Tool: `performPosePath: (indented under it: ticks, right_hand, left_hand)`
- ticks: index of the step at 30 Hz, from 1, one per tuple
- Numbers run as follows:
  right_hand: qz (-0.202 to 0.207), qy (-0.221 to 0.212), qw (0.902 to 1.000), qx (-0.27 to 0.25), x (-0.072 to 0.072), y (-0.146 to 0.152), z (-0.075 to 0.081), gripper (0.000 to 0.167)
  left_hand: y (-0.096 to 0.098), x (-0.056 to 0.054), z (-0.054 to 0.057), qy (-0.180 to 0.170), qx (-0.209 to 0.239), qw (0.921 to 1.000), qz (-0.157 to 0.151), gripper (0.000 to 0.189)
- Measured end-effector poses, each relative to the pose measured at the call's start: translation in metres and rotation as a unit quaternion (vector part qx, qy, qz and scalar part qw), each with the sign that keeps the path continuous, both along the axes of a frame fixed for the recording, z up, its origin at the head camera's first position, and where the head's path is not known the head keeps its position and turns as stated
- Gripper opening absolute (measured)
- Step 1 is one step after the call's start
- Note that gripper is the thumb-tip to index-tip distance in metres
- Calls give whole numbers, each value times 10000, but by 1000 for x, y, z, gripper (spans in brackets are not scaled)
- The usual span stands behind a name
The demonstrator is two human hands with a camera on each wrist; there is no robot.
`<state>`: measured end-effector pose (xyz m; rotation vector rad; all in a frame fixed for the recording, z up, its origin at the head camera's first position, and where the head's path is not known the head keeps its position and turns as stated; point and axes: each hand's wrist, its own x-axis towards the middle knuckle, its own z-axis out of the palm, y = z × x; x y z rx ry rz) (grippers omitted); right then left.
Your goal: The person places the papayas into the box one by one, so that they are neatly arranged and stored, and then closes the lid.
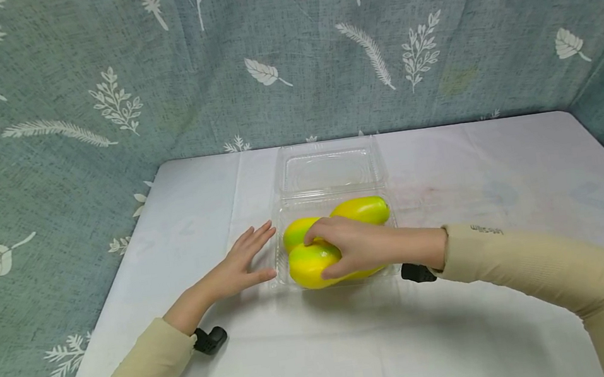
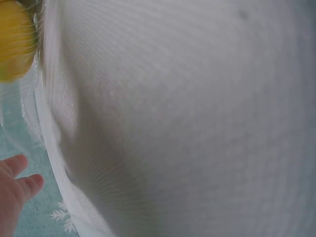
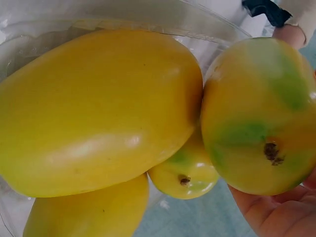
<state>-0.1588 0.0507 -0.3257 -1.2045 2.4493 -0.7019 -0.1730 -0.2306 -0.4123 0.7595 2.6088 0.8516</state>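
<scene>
My right hand (image 1: 352,242) grips a yellow-green mango (image 1: 309,267) at the front left of a clear plastic clamshell box (image 1: 281,267). In the right wrist view that mango (image 3: 256,113) sits against the palm, its brown stem scar showing. Other mangoes lie in the box: one behind at the left (image 1: 295,232), one at the back right (image 1: 368,208), and a large one (image 3: 108,108) lying next to the held one, mostly hidden by the hand in the head view. My left hand (image 1: 240,263) stays beside the box's left wall with fingers spread, holding nothing.
The box's clear lid (image 1: 331,175) lies folded back toward the far edge of the white-covered table (image 1: 323,351). Behind and at the sides hangs a grey-green cloth (image 1: 283,44) with white leaf prints. Both wrists wear black camera straps.
</scene>
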Motion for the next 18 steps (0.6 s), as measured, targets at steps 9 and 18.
performPosePath:
  ticks: [9,18]
  right_hand:
    - [-10,172,9995,255,4,5,0,56]
    - [-355,193,9991,86,7,6,1,48]
  left_hand:
    - [0,0,-1,19,-14,10000,-15,77]
    - [0,0,-2,22,-1,10000,-29,77]
